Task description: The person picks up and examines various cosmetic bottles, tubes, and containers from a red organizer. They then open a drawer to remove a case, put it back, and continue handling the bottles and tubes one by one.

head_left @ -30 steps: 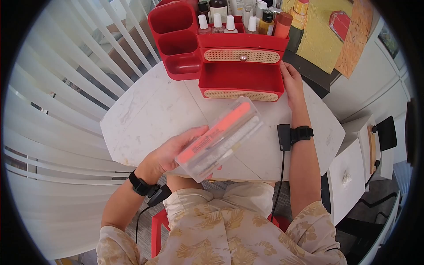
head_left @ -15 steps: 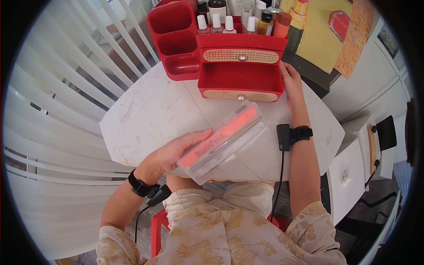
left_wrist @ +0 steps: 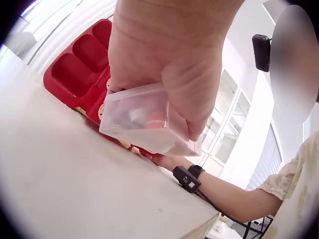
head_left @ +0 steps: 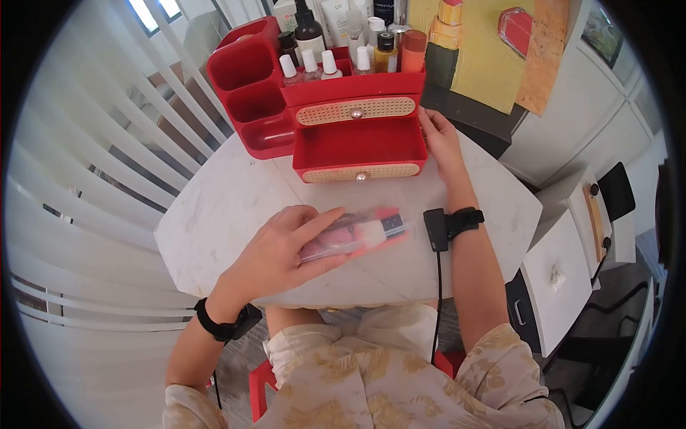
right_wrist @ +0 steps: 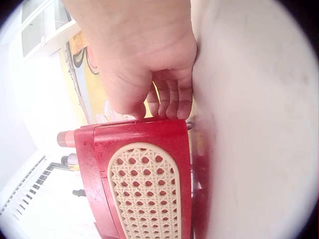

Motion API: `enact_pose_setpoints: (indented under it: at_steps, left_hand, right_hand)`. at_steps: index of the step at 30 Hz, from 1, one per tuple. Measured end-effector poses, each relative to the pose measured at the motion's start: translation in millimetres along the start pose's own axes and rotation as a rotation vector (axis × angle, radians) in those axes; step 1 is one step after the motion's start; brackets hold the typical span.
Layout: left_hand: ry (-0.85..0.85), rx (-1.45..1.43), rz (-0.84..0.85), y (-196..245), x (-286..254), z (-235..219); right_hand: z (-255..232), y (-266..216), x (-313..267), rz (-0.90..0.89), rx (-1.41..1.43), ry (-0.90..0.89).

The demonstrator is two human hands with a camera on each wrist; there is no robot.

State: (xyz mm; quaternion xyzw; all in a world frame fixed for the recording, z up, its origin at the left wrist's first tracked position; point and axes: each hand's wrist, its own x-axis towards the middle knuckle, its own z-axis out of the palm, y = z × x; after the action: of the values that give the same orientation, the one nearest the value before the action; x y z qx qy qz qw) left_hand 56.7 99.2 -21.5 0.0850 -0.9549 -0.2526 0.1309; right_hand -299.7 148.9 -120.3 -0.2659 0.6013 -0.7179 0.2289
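Observation:
My left hand (head_left: 282, 247) grips a clear plastic case (head_left: 357, 236) above the table, fingers over its top and side. Orange, pink, white and dark items show blurred through its walls. The left wrist view has the case's frosted end (left_wrist: 134, 112) under the palm. At the right side of a red organizer (head_left: 350, 87), my right hand (head_left: 444, 139) rests its fingertips against the wall. The right wrist view shows its thumb and bent fingers (right_wrist: 172, 102) along that side. The organizer's lower drawer (head_left: 361, 143) stands pulled out, with a woven-look front and round knob; the upper one is closed.
Nail polish bottles with white caps (head_left: 329, 66) and other bottles stand in the organizer's top. Red compartments (head_left: 250, 104) adjoin it at left. A white marbled table (head_left: 207, 222) lies beneath, with slatted blinds (head_left: 93, 186) at left and a yellow picture (head_left: 486, 64) behind.
The left hand has turned the case over, from its orange side up to a view through another side, with the fingers on top. The head view has shifted. The right hand stays at the organizer.

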Motion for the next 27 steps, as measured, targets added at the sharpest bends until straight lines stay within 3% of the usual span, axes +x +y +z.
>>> enact_pose_setpoints:
  at_steps: [5, 8, 14, 23, 27]
  left_hand:
    - [0.136, 0.179, 0.153, -1, 15, -11]
    - [0.146, 0.268, 0.150, 1, 35, -27]
    - [0.040, 0.224, 0.094, -22, 78, -34]
    - [-0.206, -0.072, -0.038, -33, 119, -35]
    - [-0.214, -0.051, 0.023, -49, 127, -27]
  right_hand:
    - [-1, 1, 1, -0.003, 0.001, -0.004]
    - [0, 1, 1, -0.017, 0.011, 0.000]
    - [0, -3, -2, -0.010, -0.025, 0.007]
    - [1, -5, -4, -0.018, 0.011, 0.008]
    - [2, -12, -8, 0.002, -0.030, 0.020]
